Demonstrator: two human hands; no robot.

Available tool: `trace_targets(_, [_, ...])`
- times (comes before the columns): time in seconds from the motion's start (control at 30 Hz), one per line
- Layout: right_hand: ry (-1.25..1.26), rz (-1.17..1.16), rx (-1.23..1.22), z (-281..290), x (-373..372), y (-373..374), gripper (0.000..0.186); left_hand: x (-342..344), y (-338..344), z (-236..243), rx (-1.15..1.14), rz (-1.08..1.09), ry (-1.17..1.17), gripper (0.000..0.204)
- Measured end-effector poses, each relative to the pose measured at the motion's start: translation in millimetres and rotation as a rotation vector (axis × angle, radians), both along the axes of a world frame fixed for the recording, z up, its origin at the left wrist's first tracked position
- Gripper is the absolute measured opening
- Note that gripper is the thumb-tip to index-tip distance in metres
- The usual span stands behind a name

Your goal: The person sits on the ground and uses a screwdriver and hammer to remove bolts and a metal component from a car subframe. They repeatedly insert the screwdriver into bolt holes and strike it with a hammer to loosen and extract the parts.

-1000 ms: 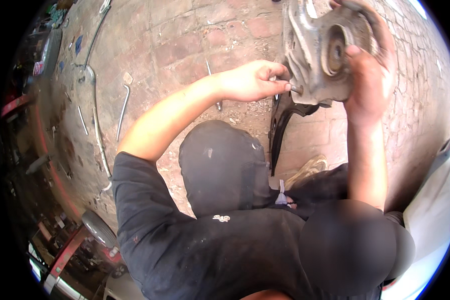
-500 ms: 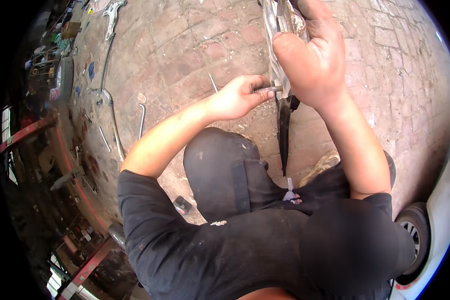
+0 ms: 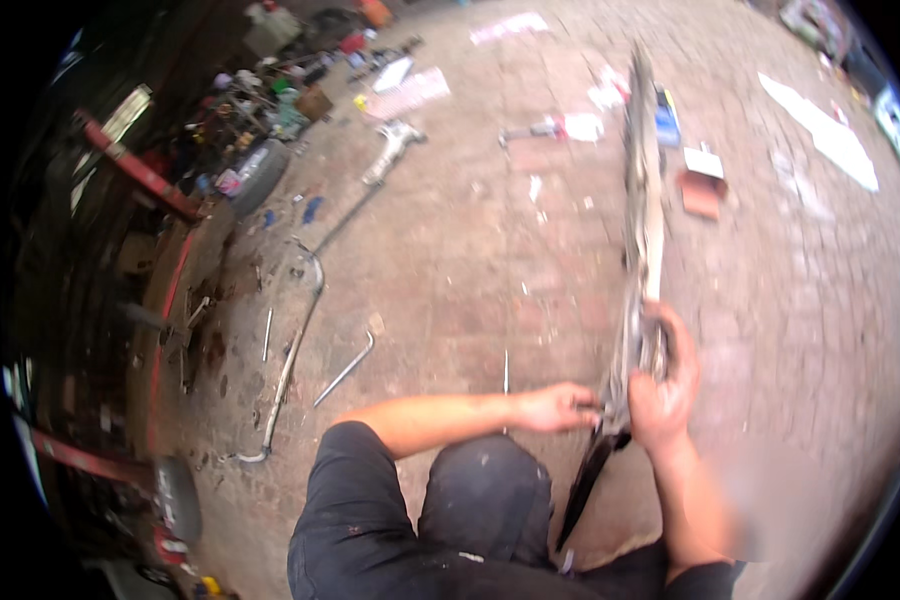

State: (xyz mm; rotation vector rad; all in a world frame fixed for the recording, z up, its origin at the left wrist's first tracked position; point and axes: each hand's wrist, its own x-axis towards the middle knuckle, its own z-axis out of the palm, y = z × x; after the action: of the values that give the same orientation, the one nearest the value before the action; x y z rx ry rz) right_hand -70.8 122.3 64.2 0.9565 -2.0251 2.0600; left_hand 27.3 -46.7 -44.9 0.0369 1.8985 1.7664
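A long grey-brown metal part (image 3: 643, 220) stands edge-on to the right of the middle and runs away from me. My right hand (image 3: 665, 390) grips it near its closer end, thumb on the near side and fingers around the right side. From this end a tapering black piece (image 3: 588, 480) points back toward my legs. My left hand (image 3: 558, 408) is at the left face of the part, fingers pinched on a short thin metal rod (image 3: 587, 406) that meets it. Blur and my fingers hide the rod's tip.
On the brick floor to the left lie a long bent bar (image 3: 295, 350), an L-shaped wrench (image 3: 347, 368) and a straight rod (image 3: 267, 335). A tyre (image 3: 258, 177) and cluttered parts are farther left. An orange-brown open box (image 3: 703, 190) and white sheet (image 3: 820, 130) lie far right.
The view has swung up and forward, so my hands sit lower in the picture and the part shows to its far end. Both hands keep their places on it.
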Motion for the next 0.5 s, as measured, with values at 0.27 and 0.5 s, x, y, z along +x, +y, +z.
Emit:
trace_targets(0.27, [0.0,0.038,-0.004,-3,-2,-9,0.059,-18,-7,-5,-0.343,-0.23,0.493,0.033])
trace_targets(0.5, [-0.012,0.047,0.035,8,-6,-7,0.057,-23,-1,42,-0.606,-0.298,0.584,0.027])
